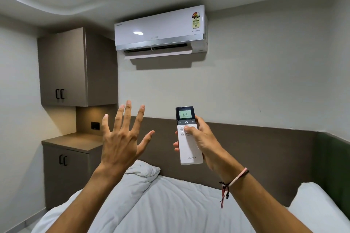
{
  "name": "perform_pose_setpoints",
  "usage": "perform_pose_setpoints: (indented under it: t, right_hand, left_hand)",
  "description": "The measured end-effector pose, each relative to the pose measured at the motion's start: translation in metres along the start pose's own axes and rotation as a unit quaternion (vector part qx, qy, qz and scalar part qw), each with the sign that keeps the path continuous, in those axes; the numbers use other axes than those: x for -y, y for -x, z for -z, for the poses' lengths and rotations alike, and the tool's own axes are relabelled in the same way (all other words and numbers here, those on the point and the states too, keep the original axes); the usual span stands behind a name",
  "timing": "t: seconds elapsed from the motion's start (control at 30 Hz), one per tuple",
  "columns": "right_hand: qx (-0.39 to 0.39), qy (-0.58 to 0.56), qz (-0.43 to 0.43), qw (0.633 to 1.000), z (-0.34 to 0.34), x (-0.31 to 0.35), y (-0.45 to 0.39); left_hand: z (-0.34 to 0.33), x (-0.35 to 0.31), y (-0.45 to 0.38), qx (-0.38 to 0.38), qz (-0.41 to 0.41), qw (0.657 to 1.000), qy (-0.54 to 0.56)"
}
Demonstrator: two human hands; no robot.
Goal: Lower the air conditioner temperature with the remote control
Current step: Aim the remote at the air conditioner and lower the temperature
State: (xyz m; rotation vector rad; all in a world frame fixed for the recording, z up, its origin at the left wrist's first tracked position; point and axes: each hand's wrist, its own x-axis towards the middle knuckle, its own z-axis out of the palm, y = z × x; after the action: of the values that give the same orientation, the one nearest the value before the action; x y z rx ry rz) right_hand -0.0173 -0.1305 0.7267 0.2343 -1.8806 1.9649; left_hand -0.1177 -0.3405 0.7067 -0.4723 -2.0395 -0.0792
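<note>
Air conditioner (161,30): glossy white plastic front that mirrors a ceiling lamp, edged below by a brushed silver strip; remote control (188,138): smooth white plastic body with a glossy black top around its screen. Cabinets (62,66): matt brown laminate-like panels with dark handles; wall panel behind the bed (255,149): matt brown. Bedding (170,204): soft, creased white cloth; wrist band (236,178): braided thread.

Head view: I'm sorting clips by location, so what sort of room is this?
Most likely a small bedroom, perhaps a hotel room: a bed with white pillows against a padded headboard, an air conditioner above, and cabinets in the corner.
</note>
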Motion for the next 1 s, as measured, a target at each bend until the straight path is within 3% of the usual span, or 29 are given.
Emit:
perform_pose_setpoints:
  t: [0.6, 1.0]
  right_hand:
    - [0.006, -0.042, -0.017, 0.999, 0.012, -0.005, 0.001]
    - [0.016, -0.003, -0.013, 1.0, 0.012, -0.009, -0.002]
  left_hand:
    - [-0.006, -0.008, -0.001, 0.002, -0.01, 1.0, -0.002]
    - [-0.006, -0.007, -0.001, 0.006, -0.011, 1.0, -0.007]
